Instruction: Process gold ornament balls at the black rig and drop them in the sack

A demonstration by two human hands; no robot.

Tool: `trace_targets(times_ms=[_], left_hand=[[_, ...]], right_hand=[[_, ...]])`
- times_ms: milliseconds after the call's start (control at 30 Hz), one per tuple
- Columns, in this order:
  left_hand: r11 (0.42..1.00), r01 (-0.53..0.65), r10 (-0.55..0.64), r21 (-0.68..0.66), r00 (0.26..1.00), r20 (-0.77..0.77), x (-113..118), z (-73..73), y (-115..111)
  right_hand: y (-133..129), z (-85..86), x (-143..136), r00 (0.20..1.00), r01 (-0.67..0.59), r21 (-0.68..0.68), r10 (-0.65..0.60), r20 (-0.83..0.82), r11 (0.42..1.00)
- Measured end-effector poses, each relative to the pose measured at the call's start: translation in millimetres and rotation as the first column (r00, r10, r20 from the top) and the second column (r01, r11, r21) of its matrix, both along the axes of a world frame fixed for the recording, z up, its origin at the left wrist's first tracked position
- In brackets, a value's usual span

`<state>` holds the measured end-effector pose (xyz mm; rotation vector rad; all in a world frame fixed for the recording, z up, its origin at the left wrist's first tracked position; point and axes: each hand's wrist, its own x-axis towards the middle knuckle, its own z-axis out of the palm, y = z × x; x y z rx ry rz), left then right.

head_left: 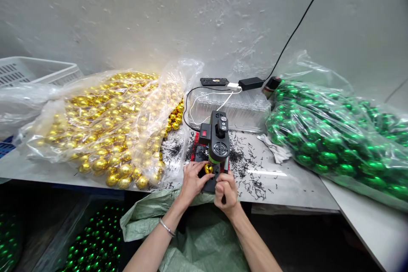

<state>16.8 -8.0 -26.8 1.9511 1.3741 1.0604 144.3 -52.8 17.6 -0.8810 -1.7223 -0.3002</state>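
Observation:
Under the head of a small black bench machine (219, 146), a shiny gold ball (208, 168) is pinched between the thumb and fingers of my left hand (192, 181). My right hand (227, 193) is closed around a black lever handle (224, 199) at the machine's right front. The machine has round vents, buttons on top and a box with a red switch (204, 133) on its left side. The head hides the exact spot where it meets the ball.
Clear bags of gold balls (105, 123) and green balls (328, 144) flank the machine. Behind it lie a clear plastic pack (229, 106), cables and a power adapter (251, 83). Black shavings (255, 185) litter the tabletop, near a white glove (276, 148). A green woven sheet (200, 233) covers my lap.

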Motion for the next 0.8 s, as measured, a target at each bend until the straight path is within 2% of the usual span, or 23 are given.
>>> trace_targets(times_ms=[67, 167, 233, 300, 400, 467, 533, 567, 667, 733, 800], left_hand=[[1.0, -0.006, 0.006, -0.01, 1.0, 0.006, 1.5, 2.0, 3.1], [1.0, -0.023, 0.023, -0.019, 0.999, 0.043, 1.8, 2.4, 3.5], [0.999, -0.04, 0.041, -0.01, 0.997, 0.064, -2.3, -0.2, -4.9], [0.999, -0.035, 0.034, 0.02, 0.998, 0.059, -10.9, -3.6, -20.6], [0.995, 0.034, -0.035, 0.095, 0.999, 0.015, -28.9, -1.9, -39.9], [0.993, 0.016, -0.014, 0.115, 1.0, -0.019, -40.3, 9.4, -32.8], [0.992, -0.096, 0.102, 0.083, 0.993, -0.06, -49.1, 28.0, -3.0], [0.984, -0.175, 0.178, 0.042, 0.979, -0.096, -52.2, 38.1, 18.8], [0.963, -0.27, 0.266, -0.009, 0.956, -0.127, -55.7, 60.3, 92.4], [0.95, -0.302, 0.287, -0.079, 0.945, -0.155, -53.8, 64.5, 131.5], [0.934, -0.327, 0.302, -0.141, 0.937, -0.173, -51.0, 63.0, 155.2]], right_hand=[[-2.8, 14.3, -0.7, 1.0, -0.005, -0.018, 0.004, -0.016, 1.0], [-9.6, 52.2, -3.6, 0.99, -0.016, -0.156, -0.006, -0.139, 0.988], [-13.4, 79.3, -5.2, 0.979, -0.017, -0.279, -0.041, -0.201, 0.96], [-15.7, 98.2, -5.7, 0.977, -0.025, -0.344, -0.05, -0.206, 0.939], [-16.7, 103.4, -5.2, 0.982, -0.028, -0.354, -0.041, -0.184, 0.935], [-16.4, 96.0, -5.3, 0.984, -0.03, -0.325, -0.03, -0.175, 0.945], [-15.8, 86.8, -6.0, 0.984, -0.032, -0.293, -0.021, -0.177, 0.956], [-15.6, 83.1, -6.4, 0.984, -0.032, -0.28, -0.02, -0.179, 0.959], [-15.4, 77.9, -7.4, 0.984, -0.025, -0.262, -0.021, -0.174, 0.965], [-15.6, 78.0, -7.6, 0.986, -0.017, -0.261, -0.027, -0.167, 0.965], [-15.9, 78.7, -7.6, 0.986, -0.012, -0.263, -0.032, -0.164, 0.965]])
